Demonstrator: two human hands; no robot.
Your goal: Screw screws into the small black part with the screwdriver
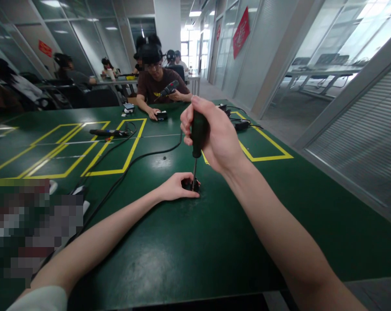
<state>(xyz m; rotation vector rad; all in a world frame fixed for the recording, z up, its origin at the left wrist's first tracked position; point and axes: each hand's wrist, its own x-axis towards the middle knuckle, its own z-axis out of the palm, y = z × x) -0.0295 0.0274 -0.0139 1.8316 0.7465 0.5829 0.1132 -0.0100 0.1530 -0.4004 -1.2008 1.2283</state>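
My right hand [219, 131] is wrapped round the dark handle of a screwdriver [200, 131], held nearly upright. The screwdriver's thin shaft runs down to a small black part [194, 186] on the green table. Around that part, my left hand [178, 186] is closed, thumb on the near side and fingers on the far side, pinning it against the tabletop. The tip meets the part, but the exact contact spot is too small to make out. The part's left side is hidden by my left fingers.
Yellow tape outlines mark the green table [150, 242]. A black cable [143, 155] crosses it on the left, near a dark pen-like power tool [108, 132]. Across the table, a person [161, 84] holds a power drill [169, 88]. Black adapters [242, 125] lie at far right.
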